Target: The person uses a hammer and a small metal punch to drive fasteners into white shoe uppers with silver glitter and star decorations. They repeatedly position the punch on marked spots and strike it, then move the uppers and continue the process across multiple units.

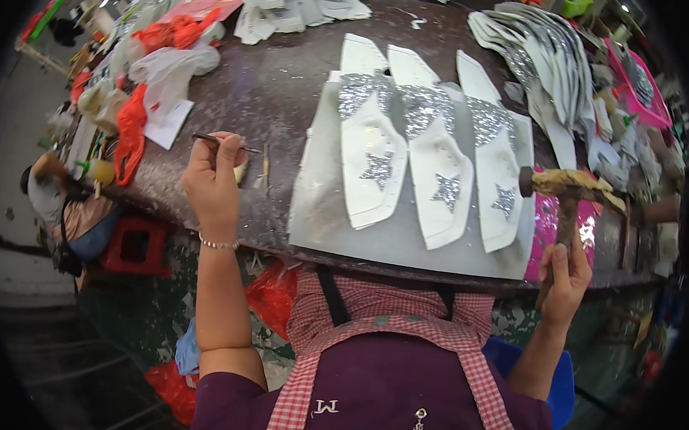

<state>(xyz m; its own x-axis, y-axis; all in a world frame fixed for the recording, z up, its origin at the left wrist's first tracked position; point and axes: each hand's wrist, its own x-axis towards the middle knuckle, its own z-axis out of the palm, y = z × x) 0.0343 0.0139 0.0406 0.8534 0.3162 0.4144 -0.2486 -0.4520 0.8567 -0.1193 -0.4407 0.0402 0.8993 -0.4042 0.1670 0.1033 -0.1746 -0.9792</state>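
Pinched in the fingers of my left hand (215,175) is a thin dark metal punch (207,137), held almost level above the table's left part. My right hand (567,277) grips the handle of a hammer (567,213), its head up and wrapped in something yellowish. Between my hands lies a pale cutting board (314,206) with three white shoe-upper pieces (371,170) side by side, each with a silver glitter band and a glitter star. Neither hand touches them. A pink glitter sheet (544,224) shows at the board's right edge, behind the hammer.
A stack of white and silver pieces (543,70) lies at the far right, near a pink basket (642,90). More white pieces (292,13) sit at the back. Plastic bags (174,69) crowd the far left. A thin tool (266,165) lies right of my left hand. Another person (83,211) is at left.
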